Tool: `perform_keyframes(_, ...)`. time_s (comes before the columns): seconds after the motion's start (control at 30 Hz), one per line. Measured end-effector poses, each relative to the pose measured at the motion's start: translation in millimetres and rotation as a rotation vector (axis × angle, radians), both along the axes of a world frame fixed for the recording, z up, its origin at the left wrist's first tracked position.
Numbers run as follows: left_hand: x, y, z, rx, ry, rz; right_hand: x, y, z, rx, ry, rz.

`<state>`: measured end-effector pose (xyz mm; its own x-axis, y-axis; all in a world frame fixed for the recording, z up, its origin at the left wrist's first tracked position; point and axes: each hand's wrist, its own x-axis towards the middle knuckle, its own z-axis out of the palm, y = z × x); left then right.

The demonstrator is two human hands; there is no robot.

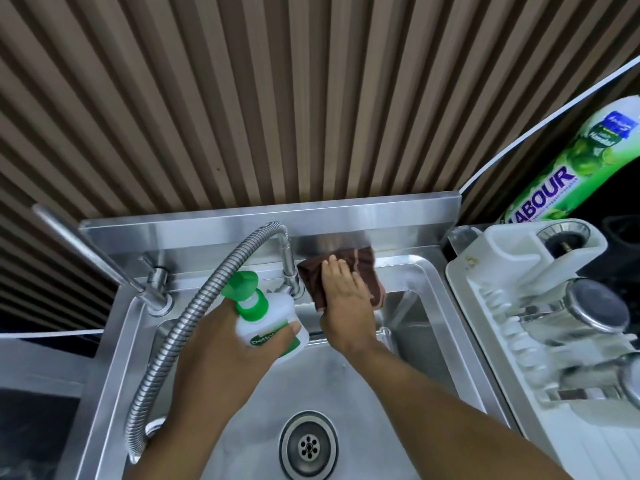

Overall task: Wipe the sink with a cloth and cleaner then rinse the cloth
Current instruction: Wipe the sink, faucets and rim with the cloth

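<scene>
The right hand (346,299) is pressing a brown cloth (363,271) flat-fingered against the sink (429,306) rear ledge, at frame centre. The left hand (221,355) is gripping a cleaner bottle (266,320) just left of it, over the basin.

The white pump bottle (266,320) you grip in your left hand (221,358) carries a green label that reads "Dettol" in white letters. To your right, the green pouch (568,168) behind the dish rack (464,271) shows "ABOUR" in large purple letters, with the letter before it partly hidden. Its smaller print and the blue badge at its top are too blurred to read.
</scene>
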<state>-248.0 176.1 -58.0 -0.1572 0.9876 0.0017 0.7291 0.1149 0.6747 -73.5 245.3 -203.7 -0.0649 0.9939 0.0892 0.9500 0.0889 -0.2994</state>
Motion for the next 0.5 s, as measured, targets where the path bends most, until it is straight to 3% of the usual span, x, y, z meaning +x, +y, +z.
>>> perform_keyframes(0.1,0.2,-1.0,0.3,0.002,0.038,0.001,-8.3,1.1,-1.8,-0.018,-0.030,0.187)
perform_keyframes(0.2,-2.0,0.5,-1.9,-0.020,0.027,0.009,6.6,-7.5,-7.2,0.019,-0.073,0.238)
perform_keyframes(0.37,-4.5,3.8,-5.1,-0.055,0.015,0.020,46.0,-20.9,-6.1,-0.079,-0.194,-0.062)
perform_keyframes(0.5,-5.2,3.8,-3.9,-0.051,-0.020,0.016,55.8,6.6,16.1,-0.234,-0.083,-0.363)
